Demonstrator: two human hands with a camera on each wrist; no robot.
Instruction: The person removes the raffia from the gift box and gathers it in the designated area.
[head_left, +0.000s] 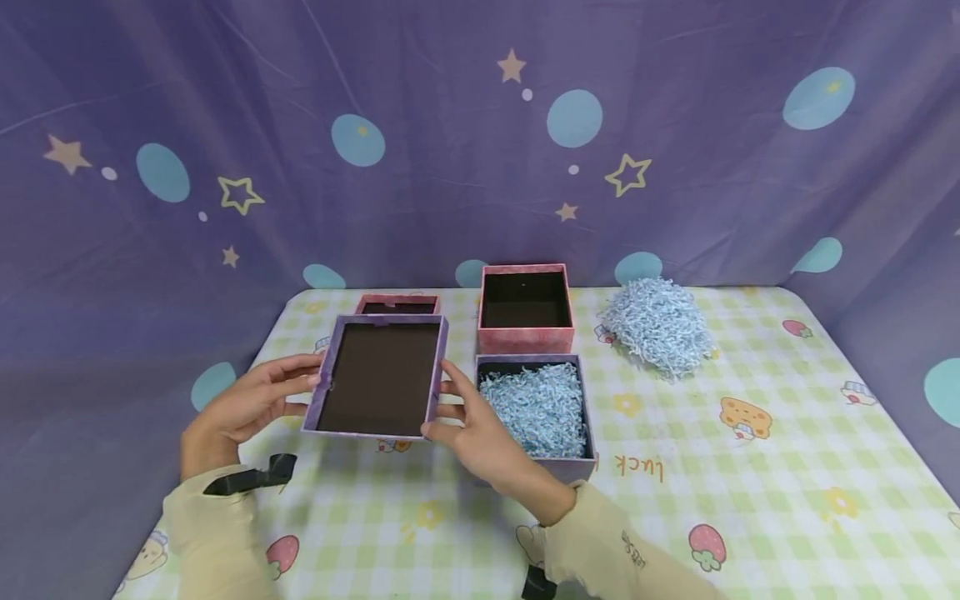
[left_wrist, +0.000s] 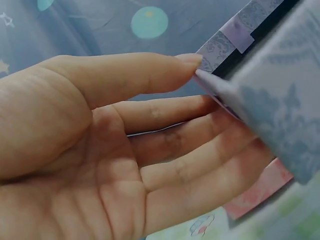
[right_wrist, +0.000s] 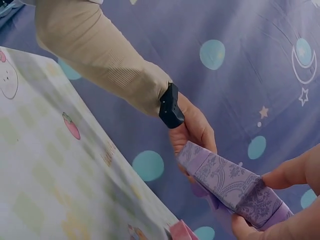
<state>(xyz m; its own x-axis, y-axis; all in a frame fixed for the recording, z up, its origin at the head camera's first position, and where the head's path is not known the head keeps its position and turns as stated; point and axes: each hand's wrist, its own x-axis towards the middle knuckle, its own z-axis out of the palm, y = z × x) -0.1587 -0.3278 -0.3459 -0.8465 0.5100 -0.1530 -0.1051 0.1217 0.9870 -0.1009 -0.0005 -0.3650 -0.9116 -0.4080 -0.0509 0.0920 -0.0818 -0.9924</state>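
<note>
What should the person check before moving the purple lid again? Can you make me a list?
1. Left hand has a grip: ok, thumb and fingers pinch one side of the purple lid.
2. Right hand has a grip: ok, it holds the opposite side.
3. Purple box open on top: ok, nothing covers it.
4. Lid over the box, if it goes there: not ok, it's held off to the left.
5. Hollow side facing down, if it goes on top: not ok, the head view looks into it.
6. Blue paper all below the box rim: cannot tell.
</note>
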